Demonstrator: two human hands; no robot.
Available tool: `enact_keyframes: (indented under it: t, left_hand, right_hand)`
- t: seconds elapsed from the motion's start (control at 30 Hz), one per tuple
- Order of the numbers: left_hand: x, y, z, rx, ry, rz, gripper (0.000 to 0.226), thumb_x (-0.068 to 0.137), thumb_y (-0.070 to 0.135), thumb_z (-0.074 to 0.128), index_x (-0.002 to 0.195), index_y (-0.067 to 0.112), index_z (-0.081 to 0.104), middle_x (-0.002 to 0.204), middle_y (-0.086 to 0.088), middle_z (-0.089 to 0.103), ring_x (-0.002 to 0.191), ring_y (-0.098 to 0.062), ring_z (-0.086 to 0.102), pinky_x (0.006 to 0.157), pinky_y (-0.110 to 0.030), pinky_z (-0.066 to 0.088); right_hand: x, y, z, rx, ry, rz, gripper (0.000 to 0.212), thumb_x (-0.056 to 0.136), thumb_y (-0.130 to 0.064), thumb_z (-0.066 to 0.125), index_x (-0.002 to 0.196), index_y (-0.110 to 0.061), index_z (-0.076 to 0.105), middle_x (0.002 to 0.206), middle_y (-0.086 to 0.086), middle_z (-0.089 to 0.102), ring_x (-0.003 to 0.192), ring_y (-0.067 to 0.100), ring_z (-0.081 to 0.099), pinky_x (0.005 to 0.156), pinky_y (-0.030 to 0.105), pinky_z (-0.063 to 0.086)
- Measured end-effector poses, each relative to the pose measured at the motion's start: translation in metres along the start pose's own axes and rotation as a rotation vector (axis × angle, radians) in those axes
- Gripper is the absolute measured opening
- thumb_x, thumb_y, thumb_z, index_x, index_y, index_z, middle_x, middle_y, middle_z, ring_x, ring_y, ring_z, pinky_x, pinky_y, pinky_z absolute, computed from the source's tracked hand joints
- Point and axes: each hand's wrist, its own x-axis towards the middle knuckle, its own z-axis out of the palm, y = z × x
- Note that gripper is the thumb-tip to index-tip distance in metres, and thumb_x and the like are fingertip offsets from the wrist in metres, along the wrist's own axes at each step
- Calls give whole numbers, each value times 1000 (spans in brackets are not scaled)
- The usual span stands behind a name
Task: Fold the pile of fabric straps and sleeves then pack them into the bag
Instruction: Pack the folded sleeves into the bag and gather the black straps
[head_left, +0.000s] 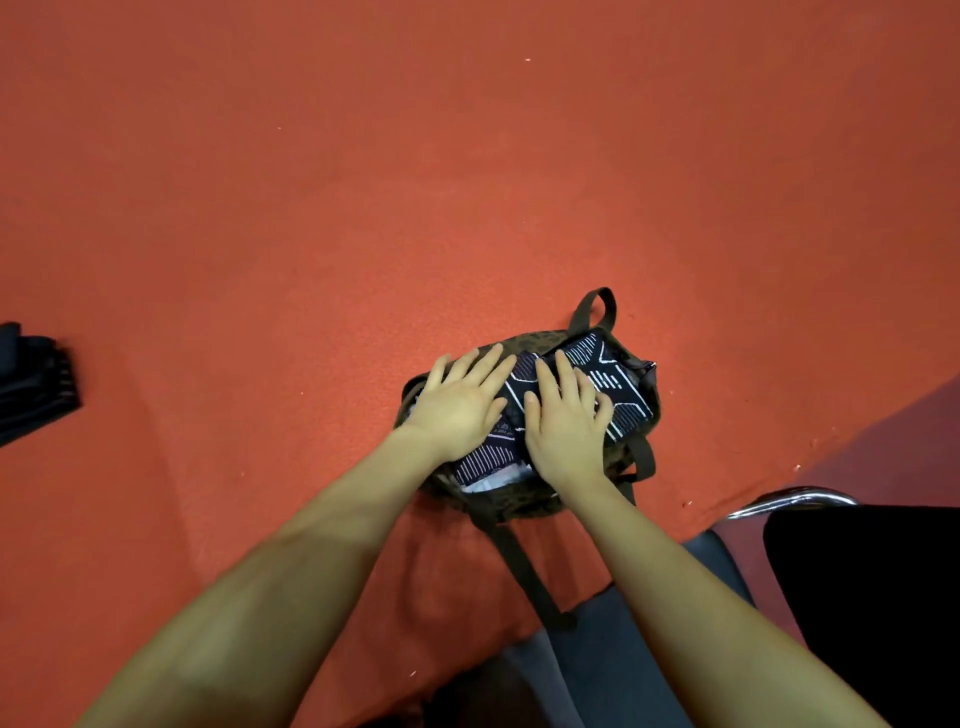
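Patterned folded sleeves (613, 387) filled the bag (519, 506); left hand (460, 402) and right hand (563, 428) pressed flat, grasping nothing; dark folded stack (36, 382) remained unpacked.

Red-orange carpet (363, 182) fills most of frame, small white specks scattered. Lower right: chrome chair rail (789, 499), dark blue-grey seat (597, 649). Duller purple-red floor strip (883, 441) at right edge.

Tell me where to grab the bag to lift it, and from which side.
Take the bag by the upright dark handle loop at its far rim, reaching down from above. It arches free of the packed fabric, leaving room for fingers to hook through.
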Motion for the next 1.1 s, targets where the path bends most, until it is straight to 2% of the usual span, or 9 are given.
enact_keyframes:
  t: [0.1,0.2,0.37,0.53,0.7,0.8,0.87,0.97,1.1]
  left_hand:
    - [-26,-17,-8,-26,69,-45,57,102,36,31,153,25,8,161,3,4,146,-17,7,116,-41,0]
    - [-61,-45,-16,-36,142,-113,58,102,36,34,153,24,10,161,2,7,146,-17,10,115,-38,2]
    - [-143,-108,-16,-47,234,-255,60,100,34,37,153,22,12,160,1,13,145,-15,17,113,-35,7]
    - [-240,-182,-5,-56,305,-376,61,99,31,40,152,18,15,158,-1,18,144,-15,21,112,-35,10]
    - [-325,-257,9,-72,376,-480,58,97,26,46,150,14,27,156,-6,26,141,-22,27,110,-39,16]
    - [-370,-301,23,-85,429,-530,54,88,21,59,139,8,47,144,-13,46,129,-28,46,103,-46,31]
    - [-396,-330,33,-87,456,-573,50,79,21,63,126,5,59,130,-15,58,115,-30,58,94,-47,41]
    - [-430,-369,44,-86,461,-642,48,75,24,58,119,4,63,122,-15,63,109,-30,62,91,-44,41]
    - [-457,-422,54,-60,481,-706,50,71,14,77,117,1,63,119,-16,64,106,-32,63,88,-45,43]
  right_hand:
    - [-4,-27,-2,0,65,-74,44,96,-29,42,137,-14,49,148,8,41,128,33,41,102,49,27]
    - [-11,-64,3,8,56,-155,41,93,-26,46,129,-10,57,139,12,50,119,37,48,97,49,33]
    - [-39,-151,24,2,11,-312,49,84,-32,34,111,-7,66,120,15,61,99,38,59,83,48,46]
    - [-81,-255,55,20,-9,-465,47,80,-30,36,106,-7,67,116,16,62,96,38,61,80,45,48]
    - [-123,-352,94,19,-49,-554,43,80,-28,40,106,-6,68,112,15,63,93,37,61,79,43,49]
    - [-143,-405,118,23,-91,-618,38,79,-22,50,108,-5,66,112,15,62,95,37,60,80,44,46]
    - [-154,-441,133,34,-138,-665,40,81,-22,48,114,-5,64,115,14,61,99,37,57,84,45,42]
    - [-165,-490,154,36,-172,-748,42,83,-23,43,117,-7,63,117,10,60,101,34,55,84,43,38]
    - [-166,-545,180,4,-234,-815,48,86,-28,37,126,-10,57,128,6,56,112,30,50,89,39,31]
